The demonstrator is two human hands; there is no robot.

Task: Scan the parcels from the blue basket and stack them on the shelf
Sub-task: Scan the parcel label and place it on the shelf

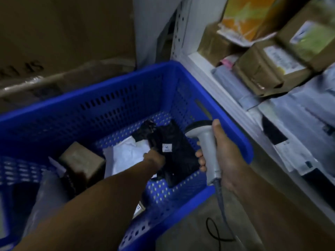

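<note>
Left hand (155,158) grasps black parcel (174,151) in basket (241,142) | right hand (226,156) clenches scanner (204,140) | lift label-up toward scanner.

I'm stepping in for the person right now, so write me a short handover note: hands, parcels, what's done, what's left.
Left hand: down in the blue basket, on the black parcel; grip not clear.
Right hand: holding the scanner over the basket's right rim.
Also in the basket: a white parcel and a brown box.
Done: several parcels already lie on the shelf.
Left: scan and shelve the black parcel, then the rest.
</note>
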